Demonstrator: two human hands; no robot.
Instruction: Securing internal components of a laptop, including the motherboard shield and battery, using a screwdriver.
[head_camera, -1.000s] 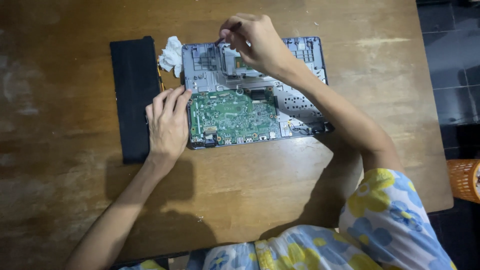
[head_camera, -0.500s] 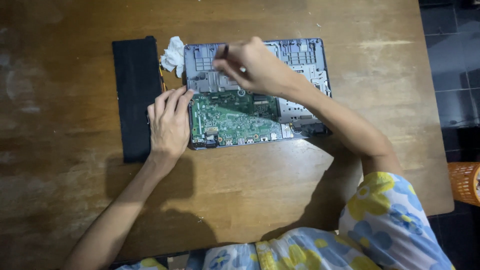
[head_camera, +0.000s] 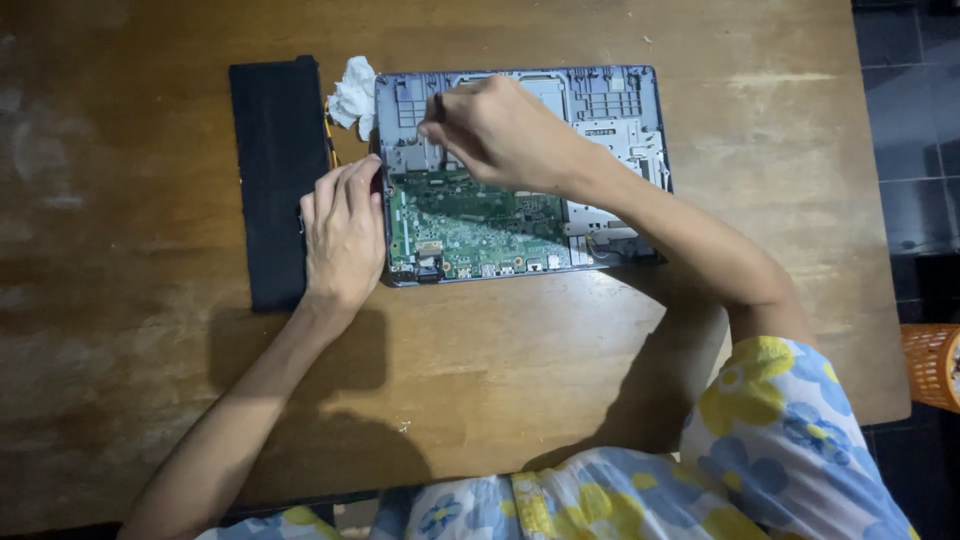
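A big brown tabletop (head_camera: 120, 400) holds everything here, and the open laptop (head_camera: 610, 110) with its back cover off is the thing to find places by. Far to the left of the laptop lies a long flat black panel (head_camera: 265, 180), set to the side so it is out of the way. Between that panel and the laptop's top left corner sits a crumpled white tissue (head_camera: 353, 92), close by for wiping. The left hand (head_camera: 343, 230) lies flat at the laptop's left edge, partly on the black panel, fingers together and stretched out, holding nothing; it seems to press there so the laptop does not slide. Inside the laptop, at the lower left part, the green circuit board (head_camera: 470, 225) shows, with the bare grey frame to its right and above. The right hand (head_camera: 500, 130) hovers over the laptop's upper left part, fingers pinched tight on a thin dark tool (head_camera: 438, 103), held like a pen so its tip can reach small parts. I cannot tell what the tip touches.
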